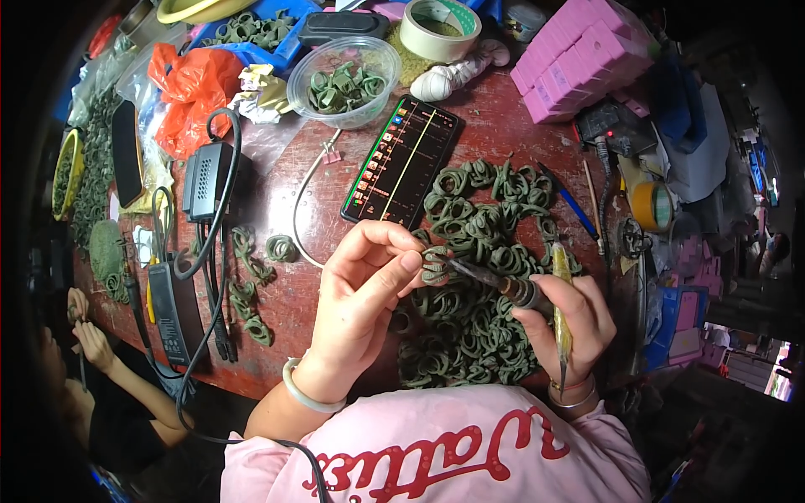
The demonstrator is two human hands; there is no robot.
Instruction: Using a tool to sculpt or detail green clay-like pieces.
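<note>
My left hand [356, 289] pinches a small ribbed dark green ring [434, 265] between thumb and fingertips. Closed around a heated wax pen shaped like a soldering iron [511, 289], my right hand [580, 327] brings its thin dark tip against or very near the ring's right side; exact contact is hard to tell. The same hand also has a yellowish, pointed, pen-like tool [562, 306] tucked between its fingers, roughly upright. Beneath both hands spreads a heap of similar green rings [470, 339], partly covered by them.
A lit phone [402, 159] lies beyond my left hand. Behind it are a clear tub of green pieces [344, 84], a tape roll [440, 29] and pink blocks [583, 63]. A black power box [214, 180] with cables stands left. Another person's hand [94, 345] shows far left.
</note>
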